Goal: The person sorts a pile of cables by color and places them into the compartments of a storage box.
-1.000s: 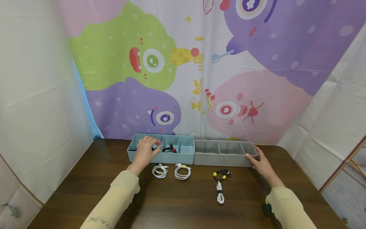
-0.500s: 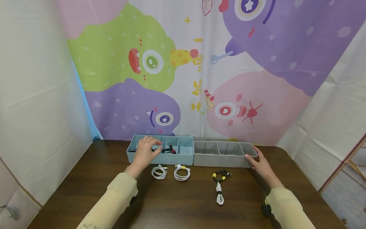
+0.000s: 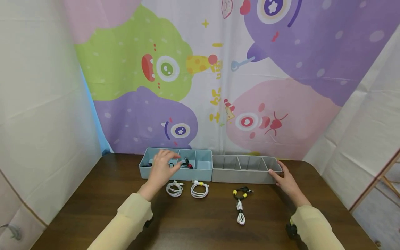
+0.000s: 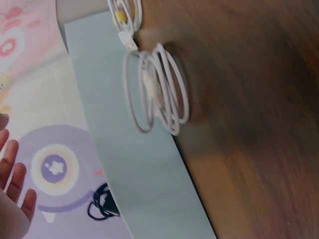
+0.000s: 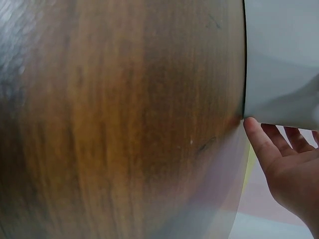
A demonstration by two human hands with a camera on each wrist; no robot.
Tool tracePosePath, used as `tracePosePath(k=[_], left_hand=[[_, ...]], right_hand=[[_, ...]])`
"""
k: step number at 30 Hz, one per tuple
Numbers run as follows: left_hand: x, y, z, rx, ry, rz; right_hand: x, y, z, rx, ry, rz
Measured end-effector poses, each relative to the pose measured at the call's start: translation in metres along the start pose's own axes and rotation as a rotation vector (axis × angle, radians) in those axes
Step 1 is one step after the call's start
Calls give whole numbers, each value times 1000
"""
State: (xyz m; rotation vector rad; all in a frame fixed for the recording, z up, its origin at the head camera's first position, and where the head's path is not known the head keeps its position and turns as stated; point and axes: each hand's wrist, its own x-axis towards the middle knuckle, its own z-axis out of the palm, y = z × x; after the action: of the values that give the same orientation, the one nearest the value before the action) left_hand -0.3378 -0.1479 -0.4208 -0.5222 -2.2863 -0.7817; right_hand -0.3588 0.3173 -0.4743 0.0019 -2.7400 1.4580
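My left hand hovers over the left part of the light blue divided box, thumb and fingers apart, with nothing seen between them. Black cables lie inside that box: one small bundle at the left and one with a red tie further right. The hand hides part of the left compartments. My right hand holds the right end of the grey divided box, thumb at the front rim and fingers along the end wall; the right wrist view shows its fingers touching the end.
In front of the blue box lie two coiled white cables, one with a yellow tie. Before the grey box are a black cable with yellow ties and a white bundled cable. A cartoon curtain hangs behind the table.
My left hand has shifted slightly to the right over the blue box, and more of the left black bundle shows. My right hand stays at the grey box's end.
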Motion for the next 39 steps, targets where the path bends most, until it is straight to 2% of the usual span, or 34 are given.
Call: tracePosePath(k=[7,12,23,32,39], left_hand=[[-2,16,1,13,-72,-75],[-4,29,1,-9,-91,-92],[-7,52,3,-46,-91,-47],[-9,67,5,-64,-129,-54],[-12,79,8,-89,-170,-46]], right_hand=[[0,0,0,3,-4,-1],[0,0,0,5,-2,-6],[-1,-2,0,-1,4,-3],[-1,1,-1,-1,9,-62],[0,2,0,10,-6,-12]])
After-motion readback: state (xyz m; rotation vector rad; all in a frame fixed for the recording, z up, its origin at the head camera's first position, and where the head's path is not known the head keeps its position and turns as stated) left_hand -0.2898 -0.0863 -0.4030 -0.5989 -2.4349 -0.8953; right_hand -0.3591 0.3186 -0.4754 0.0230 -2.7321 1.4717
